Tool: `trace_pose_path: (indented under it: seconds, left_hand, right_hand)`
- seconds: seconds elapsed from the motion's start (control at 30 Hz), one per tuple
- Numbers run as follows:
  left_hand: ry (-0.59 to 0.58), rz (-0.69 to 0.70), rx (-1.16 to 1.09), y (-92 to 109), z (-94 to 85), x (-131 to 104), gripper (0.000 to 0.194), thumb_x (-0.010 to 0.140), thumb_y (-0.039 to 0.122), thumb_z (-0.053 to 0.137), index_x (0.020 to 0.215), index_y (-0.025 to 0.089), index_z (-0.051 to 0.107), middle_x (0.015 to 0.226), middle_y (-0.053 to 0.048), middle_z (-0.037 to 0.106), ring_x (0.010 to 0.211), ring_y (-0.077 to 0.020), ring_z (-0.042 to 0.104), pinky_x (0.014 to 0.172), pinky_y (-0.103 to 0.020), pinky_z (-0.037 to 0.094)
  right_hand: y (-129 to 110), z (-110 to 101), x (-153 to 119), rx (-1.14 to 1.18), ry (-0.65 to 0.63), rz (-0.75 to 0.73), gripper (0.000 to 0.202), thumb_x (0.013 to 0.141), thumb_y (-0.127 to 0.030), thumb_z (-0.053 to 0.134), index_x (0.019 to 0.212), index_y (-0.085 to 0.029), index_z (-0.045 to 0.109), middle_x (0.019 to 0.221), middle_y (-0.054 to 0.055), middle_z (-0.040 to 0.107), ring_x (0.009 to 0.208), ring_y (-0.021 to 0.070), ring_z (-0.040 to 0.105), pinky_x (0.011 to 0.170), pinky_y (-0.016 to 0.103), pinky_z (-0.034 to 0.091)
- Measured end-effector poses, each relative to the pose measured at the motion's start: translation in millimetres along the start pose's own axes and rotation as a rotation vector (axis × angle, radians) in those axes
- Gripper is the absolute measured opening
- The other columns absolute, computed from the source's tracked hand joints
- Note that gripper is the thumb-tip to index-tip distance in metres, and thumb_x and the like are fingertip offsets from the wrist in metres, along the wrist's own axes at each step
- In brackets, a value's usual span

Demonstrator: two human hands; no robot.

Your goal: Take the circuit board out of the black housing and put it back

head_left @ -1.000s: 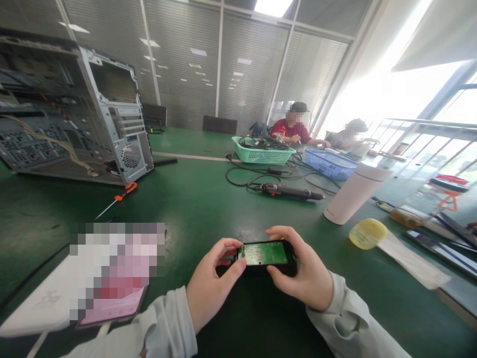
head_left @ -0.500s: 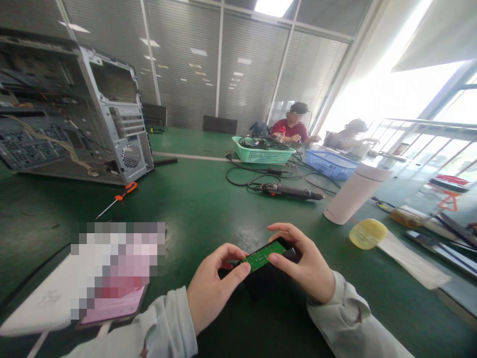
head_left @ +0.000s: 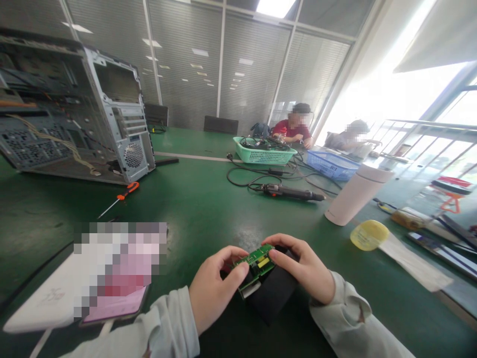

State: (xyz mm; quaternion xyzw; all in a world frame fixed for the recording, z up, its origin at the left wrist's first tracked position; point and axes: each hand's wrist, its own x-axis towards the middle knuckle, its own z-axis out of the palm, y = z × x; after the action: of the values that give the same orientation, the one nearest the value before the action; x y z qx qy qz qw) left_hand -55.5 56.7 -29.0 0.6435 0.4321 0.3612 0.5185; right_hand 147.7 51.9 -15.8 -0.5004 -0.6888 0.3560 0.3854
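A green circuit board (head_left: 257,262) with yellow and dark components is tilted at the opening of a black casing (head_left: 274,293). My left hand (head_left: 219,283) pinches the board's left end between thumb and fingers. On the other side, my right hand (head_left: 303,266) has its thumb on the board's right end, with its fingers round the far side of the board and casing. The right fingertips are partly hidden behind the board. A silvery part shows at the board's lower left edge.
An open computer case (head_left: 130,114) stands at the left, with an orange screwdriver (head_left: 128,191) before it. Phones (head_left: 122,303) lie front left. Beyond my hands are an electric screwdriver (head_left: 292,192), green basket (head_left: 264,155), blue basket (head_left: 331,165) and pink bottle (head_left: 357,194). Two people sit behind.
The circuit board has tipped, so its component side and more of the black casing now show. My right fingers have closed in on the board from their raised position.
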Motion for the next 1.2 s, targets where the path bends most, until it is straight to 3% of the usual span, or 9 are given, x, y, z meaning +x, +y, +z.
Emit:
trace_pose_path:
  seconds: [0.13,0.4,0.53,0.77,0.83,0.9,0.97,1.03,1.2]
  left_hand:
    - [0.008,0.027,0.155,4,-1.1,-1,0.025,0.075,0.037,0.054,0.08,0.016,0.067,0.079,-0.007,0.066,0.077,-0.0251,0.06,0.072,-0.035,0.043]
    - [0.101,-0.015,0.011,0,-0.9,2,0.034,0.079,0.042,0.048,0.054,0.021,0.056,0.053,0.002,0.053,0.058,-0.0188,0.051,0.056,-0.029,0.036]
    - [0.198,-0.016,-0.083,-6,-2.0,4,0.033,0.079,0.039,0.048,0.051,0.023,0.055,0.052,0.001,0.055,0.061,-0.0205,0.054,0.057,-0.029,0.039]
    - [0.283,-0.058,-0.295,-28,-6.6,5,0.027,0.08,0.036,0.052,0.08,0.018,0.072,0.083,-0.006,0.075,0.093,-0.028,0.065,0.078,-0.034,0.049]
    - [0.282,-0.077,-0.348,-32,-6.4,5,0.03,0.082,0.038,0.052,0.084,0.016,0.072,0.086,-0.007,0.076,0.096,-0.0282,0.066,0.081,-0.035,0.05]
    - [0.284,-0.099,-0.394,-35,-5.2,6,0.035,0.084,0.041,0.051,0.089,0.014,0.072,0.088,-0.008,0.076,0.097,-0.028,0.066,0.083,-0.036,0.05]
    - [0.288,-0.121,-0.432,-36,-3.6,7,0.04,0.086,0.046,0.05,0.093,0.013,0.071,0.089,-0.009,0.076,0.097,-0.0275,0.067,0.084,-0.036,0.05]
    - [0.291,-0.14,-0.458,-36,-2.3,8,0.045,0.086,0.05,0.05,0.097,0.012,0.07,0.09,-0.009,0.077,0.097,-0.0271,0.068,0.084,-0.035,0.05]
    - [0.292,-0.168,-0.482,-35,-1.2,10,0.051,0.085,0.056,0.051,0.101,0.012,0.07,0.091,-0.009,0.077,0.097,-0.0271,0.067,0.081,-0.036,0.05]
  right_hand:
    - [-1,2,-1,0.031,-0.028,0.032,0.039,0.082,-0.049,0.062,0.096,-0.013,0.067,0.093,0.008,0.064,0.084,0.0226,0.059,0.074,0.029,0.047]
    - [-3,1,-3,0.122,-0.079,0.026,0.05,0.086,-0.046,0.059,0.121,-0.011,0.057,0.084,0.006,0.061,0.076,0.0189,0.056,0.067,0.026,0.043]
    - [-6,-1,-3,0.163,-0.093,0.044,0.052,0.084,-0.049,0.06,0.118,-0.01,0.057,0.082,0.006,0.06,0.072,0.0178,0.055,0.062,0.024,0.042]
    - [-2,-7,6,0.28,0.235,0.35,0.058,0.057,-0.057,0.078,0.088,-0.01,0.067,0.07,0.003,0.057,0.061,0.0135,0.048,0.049,0.018,0.039]
    - [1,-9,7,0.335,0.292,0.406,0.059,0.061,-0.059,0.076,0.095,-0.011,0.065,0.077,0.004,0.058,0.066,0.0152,0.052,0.05,0.018,0.044]
    - [-1,-10,7,0.398,0.331,0.467,0.052,0.077,-0.054,0.067,0.108,-0.013,0.059,0.089,0.005,0.06,0.075,0.0179,0.057,0.056,0.021,0.052]
    - [-8,-9,6,0.506,0.328,0.543,0.036,0.093,-0.041,0.053,0.117,-0.014,0.053,0.102,0.008,0.06,0.086,0.0191,0.06,0.066,0.025,0.057]
    - [-16,-7,6,0.686,0.299,0.648,0.025,0.101,-0.029,0.041,0.12,-0.015,0.049,0.108,0.01,0.059,0.091,0.0181,0.061,0.072,0.027,0.058]
    - [-18,-3,4,1.004,0.115,0.848,0.033,0.106,-0.036,0.035,0.119,-0.012,0.053,0.093,0.011,0.063,0.079,0.0199,0.065,0.067,0.028,0.057]
